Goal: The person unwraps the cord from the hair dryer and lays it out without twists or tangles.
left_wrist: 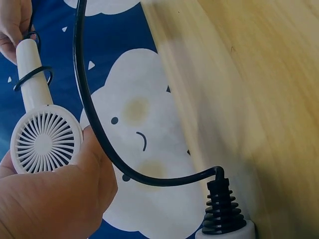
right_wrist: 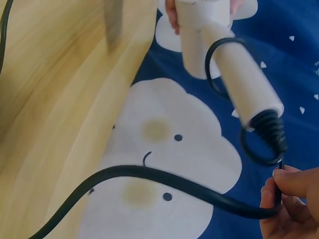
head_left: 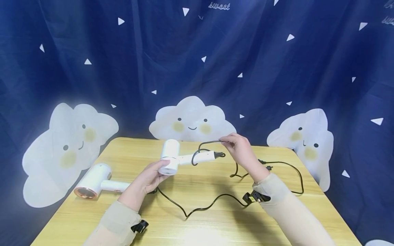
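Note:
My left hand grips a white hair dryer by its barrel, above the table, with the vented end toward me. Its handle points right, and a loop of black cord goes round it. Between thumb and fingers my right hand pinches the cord just beyond the handle's end. A ribbed black sleeve joins cord and handle. The rest of that cord hangs from my right hand toward the table.
A second white hair dryer with a copper-coloured rim lies at the table's left, its handle partly behind my left forearm. Its black cord runs across the wooden table toward my right sleeve. A plug and more cord lie at the right. A blue cloud-patterned curtain hangs behind.

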Demonstrator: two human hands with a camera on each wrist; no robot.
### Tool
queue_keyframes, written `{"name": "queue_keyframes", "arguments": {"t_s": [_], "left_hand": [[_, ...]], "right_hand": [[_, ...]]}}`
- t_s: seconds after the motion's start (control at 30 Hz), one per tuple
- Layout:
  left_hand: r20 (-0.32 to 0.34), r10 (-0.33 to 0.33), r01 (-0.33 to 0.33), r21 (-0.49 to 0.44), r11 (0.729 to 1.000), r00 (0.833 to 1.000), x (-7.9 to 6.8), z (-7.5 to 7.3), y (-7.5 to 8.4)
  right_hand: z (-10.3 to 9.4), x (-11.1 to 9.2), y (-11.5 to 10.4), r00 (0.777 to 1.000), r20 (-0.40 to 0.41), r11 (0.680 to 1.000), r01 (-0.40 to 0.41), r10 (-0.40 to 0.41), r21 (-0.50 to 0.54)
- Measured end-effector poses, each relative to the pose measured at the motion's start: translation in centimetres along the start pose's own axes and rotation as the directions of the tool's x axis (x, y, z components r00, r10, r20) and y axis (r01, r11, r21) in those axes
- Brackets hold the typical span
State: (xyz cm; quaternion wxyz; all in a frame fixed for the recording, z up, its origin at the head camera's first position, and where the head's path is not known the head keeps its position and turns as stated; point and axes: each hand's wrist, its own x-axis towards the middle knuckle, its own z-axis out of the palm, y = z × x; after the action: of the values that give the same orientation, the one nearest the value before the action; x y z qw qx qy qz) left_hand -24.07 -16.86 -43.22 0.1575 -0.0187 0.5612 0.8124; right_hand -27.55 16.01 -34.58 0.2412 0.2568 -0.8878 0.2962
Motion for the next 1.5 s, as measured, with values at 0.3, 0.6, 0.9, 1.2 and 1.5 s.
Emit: {"name": "queue_keyframes", "arguments": {"t_s": [0.3,0.6,0.9,1.2,1.5], "left_hand": [[-0.006,0.001,-0.001,-0.032,1.0,1.0,0.0,0.2,0.0],[0.006,0.005,-0.005,-0.027,1.0,1.0,0.0,0.2,0.1],[0.006,0.006,-0.006,-0.05,0.999,1.0,0.0,0.4,0.6],[-0.01,0.005,-0.006,-0.074,0.997,1.0,0.4,0.4,0.6],[-0.035,-0.006,0.003,-0.092,0.996,0.999,0.6,0.3,0.5]], "right_hand": [[1.2,-0.2,2.1,0.998,0.057,0.999,-0.036,0.036,0.002],[2.8,-0.8,3.2,0.991,0.128,0.999,-0.028,0.033,-0.041],[4.2,-1.4,3.4,0.971,0.235,0.99,-0.011,0.045,-0.144],[4.6,-1.9,2.9,0.918,0.374,0.965,0.207,-0.135,-0.161],[3.9,-2.5,1.8,0.864,0.396,0.92,0.378,-0.31,-0.104]]}}
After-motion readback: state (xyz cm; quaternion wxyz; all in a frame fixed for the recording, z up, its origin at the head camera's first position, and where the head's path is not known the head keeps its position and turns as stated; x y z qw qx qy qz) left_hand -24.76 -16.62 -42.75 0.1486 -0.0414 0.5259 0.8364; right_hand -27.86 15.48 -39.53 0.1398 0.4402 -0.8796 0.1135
